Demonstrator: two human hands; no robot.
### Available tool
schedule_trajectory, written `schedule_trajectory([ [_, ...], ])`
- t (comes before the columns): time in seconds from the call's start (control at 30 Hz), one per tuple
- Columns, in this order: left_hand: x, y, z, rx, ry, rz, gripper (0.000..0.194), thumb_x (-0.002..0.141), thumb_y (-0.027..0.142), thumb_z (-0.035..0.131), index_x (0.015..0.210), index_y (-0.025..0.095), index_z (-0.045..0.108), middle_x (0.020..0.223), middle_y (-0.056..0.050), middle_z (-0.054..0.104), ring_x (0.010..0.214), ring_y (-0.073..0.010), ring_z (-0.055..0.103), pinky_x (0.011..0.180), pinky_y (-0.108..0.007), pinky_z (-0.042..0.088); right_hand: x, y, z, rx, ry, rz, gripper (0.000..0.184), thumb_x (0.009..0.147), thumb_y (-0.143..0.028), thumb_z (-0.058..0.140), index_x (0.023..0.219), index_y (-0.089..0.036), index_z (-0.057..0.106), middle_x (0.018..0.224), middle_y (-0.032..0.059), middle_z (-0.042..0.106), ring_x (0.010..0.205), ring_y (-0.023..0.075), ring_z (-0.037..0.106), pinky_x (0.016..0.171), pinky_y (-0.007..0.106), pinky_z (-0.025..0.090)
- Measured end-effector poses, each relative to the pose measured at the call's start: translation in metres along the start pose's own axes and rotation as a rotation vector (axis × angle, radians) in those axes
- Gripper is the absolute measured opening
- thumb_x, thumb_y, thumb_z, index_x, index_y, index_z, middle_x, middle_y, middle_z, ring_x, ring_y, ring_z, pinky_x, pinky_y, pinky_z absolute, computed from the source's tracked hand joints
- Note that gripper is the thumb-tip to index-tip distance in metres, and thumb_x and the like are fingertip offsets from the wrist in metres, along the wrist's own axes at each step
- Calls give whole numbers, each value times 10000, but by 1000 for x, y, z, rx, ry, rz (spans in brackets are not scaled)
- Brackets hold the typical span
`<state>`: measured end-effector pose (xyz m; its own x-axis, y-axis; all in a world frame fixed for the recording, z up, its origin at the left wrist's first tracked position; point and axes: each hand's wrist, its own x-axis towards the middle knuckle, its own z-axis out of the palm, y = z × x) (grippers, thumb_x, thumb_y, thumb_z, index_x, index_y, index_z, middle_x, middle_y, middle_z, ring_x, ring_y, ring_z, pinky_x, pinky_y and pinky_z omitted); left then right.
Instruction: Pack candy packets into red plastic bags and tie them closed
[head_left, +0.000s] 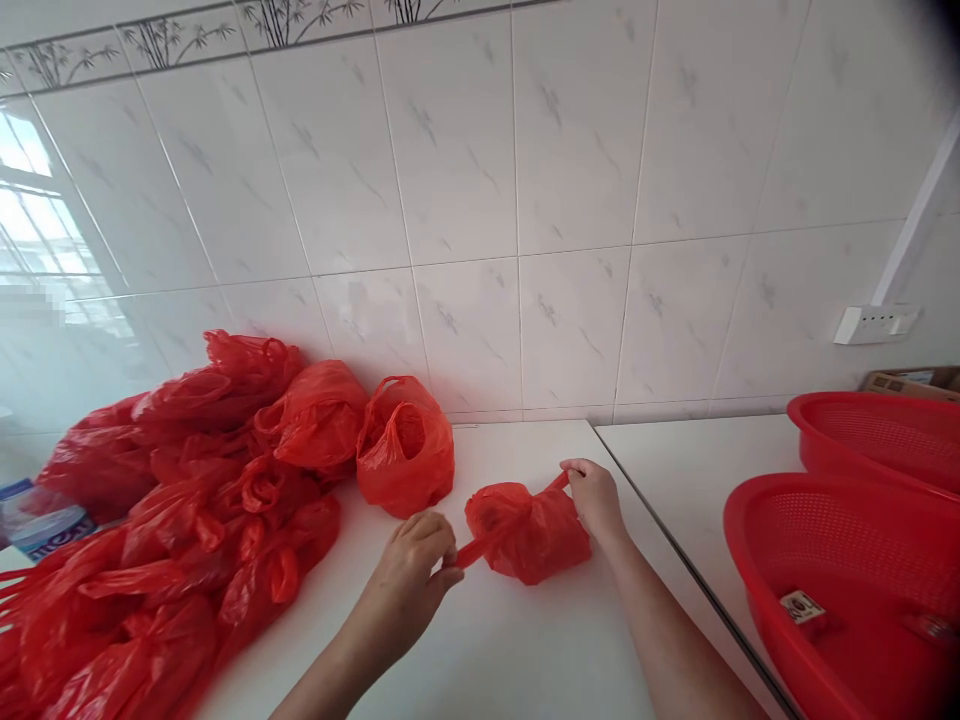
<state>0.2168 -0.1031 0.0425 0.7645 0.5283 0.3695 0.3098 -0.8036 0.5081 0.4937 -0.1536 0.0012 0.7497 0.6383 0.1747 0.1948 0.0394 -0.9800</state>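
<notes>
A small, full red plastic bag [541,545] rests on the white tabletop [487,650] between my hands. My left hand [420,560] pinches one of its handles, stretched out toward the lower left. The other handle is gripped by my right hand [596,492] and pulled toward the upper right. Both handles cross the bag's gathered top, but whether they are knotted I cannot tell. What the bag contains is hidden.
Filled red bags [409,450] stand by the tiled wall [465,200]. A large heap of red bags [157,560] covers the left, beside a plastic container [45,525]. Two red baskets [757,540] sit at right, the nearer with a small box [802,606] inside. A seam [675,550] divides the tabletops.
</notes>
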Motion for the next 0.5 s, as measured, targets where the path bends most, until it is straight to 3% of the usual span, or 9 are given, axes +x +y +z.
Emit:
schedule_trajectory([
  [0.1,-15,-10,-8,-56,-76,-104,103,749,193,575,689,215,495,852,-22,588,831,-206,550,756,-343,439,6,18,-2,-33,7,-8,250,685,-306,512,843,-195,671,810,26,666,674,173,599,621,292,468],
  [0.17,-14,-7,-10,-141,-12,-143,61,759,236,597,786,225,543,963,-30,606,910,-213,562,810,-352,447,5,23,-3,-34,-18,-10,347,702,-372,515,982,-210,642,807,11,659,674,180,609,624,298,474],
  [0.23,-6,2,-5,-230,90,-110,263,753,284,642,1002,246,566,1109,-54,595,1032,-230,545,905,-382,431,4,27,-6,-42,-32,8,420,705,-452,513,1030,-201,604,779,22,647,673,204,619,637,325,478],
  [0.3,8,13,6,-287,154,-30,379,726,299,691,1085,250,578,1128,-69,597,1064,-232,540,943,-375,425,7,34,-10,-93,-32,41,361,685,-487,511,870,-195,616,781,72,654,698,248,627,665,368,469],
  [0.37,25,18,23,-246,160,6,348,678,284,741,1011,265,642,1128,-63,603,1058,-235,548,937,-360,437,15,45,-13,-250,-16,83,321,686,-512,480,785,-237,612,795,90,677,745,286,638,699,401,461],
  [0.43,39,17,43,-123,137,60,546,598,338,801,1112,291,622,1271,-87,533,1202,-295,458,1011,-421,388,24,57,-15,-383,-57,75,274,689,-505,470,749,-280,614,838,102,700,824,310,637,743,423,447],
  [0.5,47,13,60,29,67,48,899,536,423,815,1343,305,436,1472,-136,315,1322,-402,289,1030,-559,323,30,67,-16,-438,-94,73,248,698,-502,468,765,-319,622,909,106,711,837,296,645,735,413,455],
])
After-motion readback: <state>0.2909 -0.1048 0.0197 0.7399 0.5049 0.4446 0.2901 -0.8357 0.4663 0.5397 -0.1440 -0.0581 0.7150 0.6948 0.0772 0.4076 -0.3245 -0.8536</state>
